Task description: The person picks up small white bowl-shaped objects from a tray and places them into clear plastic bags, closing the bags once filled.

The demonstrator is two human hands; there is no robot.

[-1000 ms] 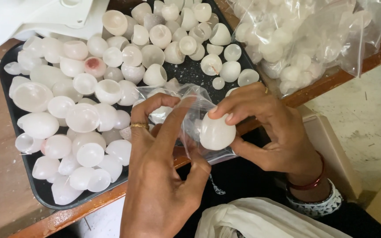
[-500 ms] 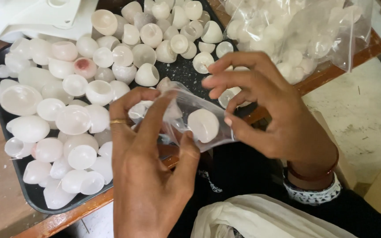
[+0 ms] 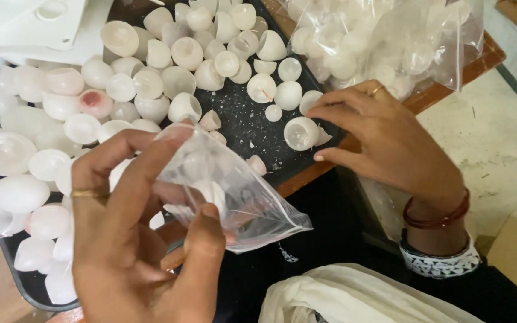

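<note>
Left hand (image 3: 133, 239) is pinching a clear bag (image 3: 228, 191) above the tray (image 3: 252, 131), one cup inside. Right hand (image 3: 384, 143), fingers loosely spread, is reaching over a white cup (image 3: 301, 133); holding the bag's mouth wide would help.

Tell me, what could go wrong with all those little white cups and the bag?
The small clear bag is only pinched by the left hand, and its mouth looks open, so the cup inside might slip out. The right hand reaches for a white cup near the edge of the black tray; a nudge could roll it off. The big full bag overhangs the table.
</note>
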